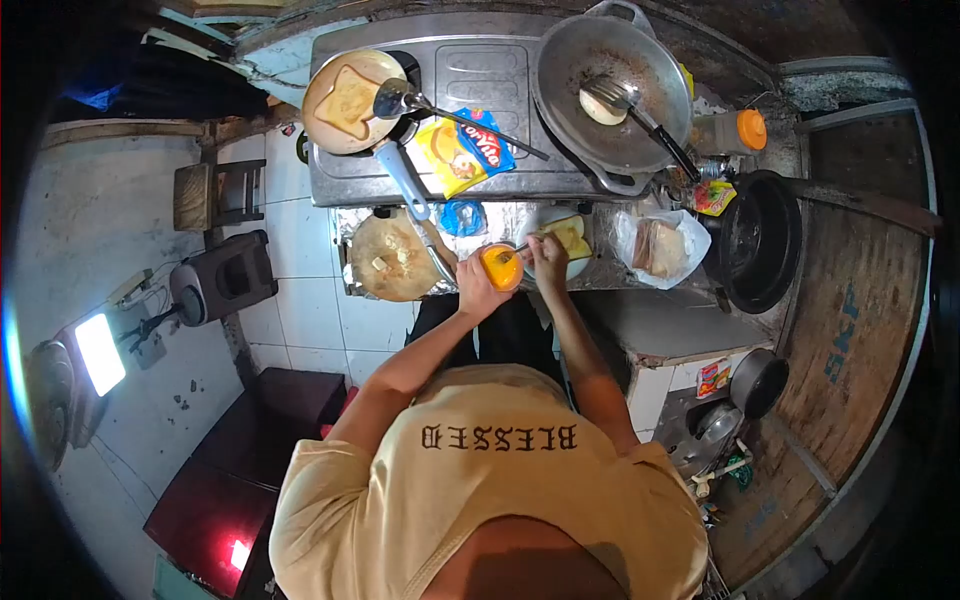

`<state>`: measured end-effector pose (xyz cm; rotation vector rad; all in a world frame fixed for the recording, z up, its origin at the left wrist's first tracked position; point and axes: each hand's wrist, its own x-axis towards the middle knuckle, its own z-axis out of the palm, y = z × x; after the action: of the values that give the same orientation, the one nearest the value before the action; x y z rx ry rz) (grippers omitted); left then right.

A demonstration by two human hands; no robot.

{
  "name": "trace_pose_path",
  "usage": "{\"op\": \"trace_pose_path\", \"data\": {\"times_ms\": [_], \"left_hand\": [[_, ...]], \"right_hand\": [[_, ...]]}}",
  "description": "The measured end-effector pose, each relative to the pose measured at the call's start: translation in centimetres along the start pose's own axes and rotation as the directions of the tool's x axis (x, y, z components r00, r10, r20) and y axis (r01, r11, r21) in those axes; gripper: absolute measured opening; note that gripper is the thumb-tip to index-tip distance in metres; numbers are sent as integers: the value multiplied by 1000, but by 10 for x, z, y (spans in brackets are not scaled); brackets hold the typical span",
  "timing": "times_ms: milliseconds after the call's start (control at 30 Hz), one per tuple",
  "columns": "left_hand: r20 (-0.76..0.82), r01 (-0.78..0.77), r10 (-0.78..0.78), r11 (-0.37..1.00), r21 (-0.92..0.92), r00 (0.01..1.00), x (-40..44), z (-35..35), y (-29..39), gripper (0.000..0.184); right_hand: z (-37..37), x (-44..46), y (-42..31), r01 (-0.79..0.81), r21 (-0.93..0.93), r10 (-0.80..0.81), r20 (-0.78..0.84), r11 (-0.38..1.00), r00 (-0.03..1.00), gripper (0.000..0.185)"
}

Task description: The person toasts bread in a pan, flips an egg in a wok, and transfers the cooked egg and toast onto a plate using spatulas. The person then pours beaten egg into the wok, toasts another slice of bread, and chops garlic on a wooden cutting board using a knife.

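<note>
Left hand [480,290] wrapped round cup [519,276] of yellow liquid [502,272] (beaten egg, likely); right hand [547,262] pinching utensil [515,250] dipped inside. Keep cup upright, stir low, wrist loose.

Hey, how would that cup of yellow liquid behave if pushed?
The cup may well slosh, since its open top shows yellow liquid inside. The utensil in the right hand dips into it and might tug it sideways. The left hand's hold should make tipping less likely.
</note>
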<state>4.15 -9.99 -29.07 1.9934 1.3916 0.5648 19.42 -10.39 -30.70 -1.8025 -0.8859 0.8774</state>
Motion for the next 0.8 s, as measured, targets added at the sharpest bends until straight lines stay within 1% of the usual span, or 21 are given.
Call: {"op": "trace_pose_path", "data": {"times_ms": [33,67,100,167,200,233,300,333,367,433,467,500,533,567,633,667,700,733,767,800], "left_hand": [[-60,-30,31,999,22,998,4,11,-4,87],[-47,47,-46,998,33,998,5,21,-6,82],[-40,52,-51,998,24,998,8,32,-7,82],[-133,156,-144,984,83,981,17,53,-8,85],[-155,156,-142,984,83,978,23,59,-6,87],[-143,160,-147,984,80,979,30,68,-8,87],[-239,270,-241,958,96,940,44,90,-11,83],[-310,244,-196,962,123,930,51,98,-16,74],[-300,248,-203,961,121,932,52,105,-20,74],[-304,377,-324,917,132,896,52,119,-32,62],[-224,411,-368,892,188,902,51,123,-40,51],[-227,415,-370,889,196,901,50,126,-47,51],[-218,429,-385,877,216,897,48,130,-53,48],[-210,444,-401,865,235,892,47,134,-59,44],[-178,444,-412,868,221,894,41,134,-65,44],[-211,409,-367,885,220,906,39,135,-66,40],[-242,372,-319,902,220,916,36,135,-67,37],[-261,339,-287,923,182,922,34,135,-67,43],[-262,342,-289,921,185,921,33,135,-68,43],[-241,355,-327,931,83,914,35,128,-62,49]], "right_hand": [[0,5,-34,-116,21,114,71,993,991,16],[8,13,-15,15,-46,-13,57,999,998,15],[15,22,4,143,-116,-138,56,983,989,14],[24,33,-6,40,44,-41,26,998,999,14],[30,41,8,-69,104,63,58,992,996,14],[33,50,7,22,35,-23,29,999,999,8],[33,63,-5,72,-53,-76,-81,996,994,6],[35,67,-3,64,-59,-69,-82,996,994,6],[36,67,-1,44,-59,-47,-47,997,998,6],[35,66,0,21,-56,-21,-3,998,1000,6],[38,65,-1,63,-90,-64,-4,994,998,7],[43,65,2,106,-122,-108,-6,987,994,7],[46,63,5,120,-73,-121,-10,990,993,9],[48,62,8,117,-68,-118,-5,991,993,9],[53,54,13,111,-78,-114,-37,991,993,10],[54,51,16,107,-76,-110,-33,991,993,10],[53,46,18,21,-42,-24,-69,999,997,11],[53,44,20,-63,-6,62,-102,998,993,11],[53,46,22,-64,-3,64,-99,998,993,11],[56,47,37,-86,62,92,-100,994,991,12]]}}
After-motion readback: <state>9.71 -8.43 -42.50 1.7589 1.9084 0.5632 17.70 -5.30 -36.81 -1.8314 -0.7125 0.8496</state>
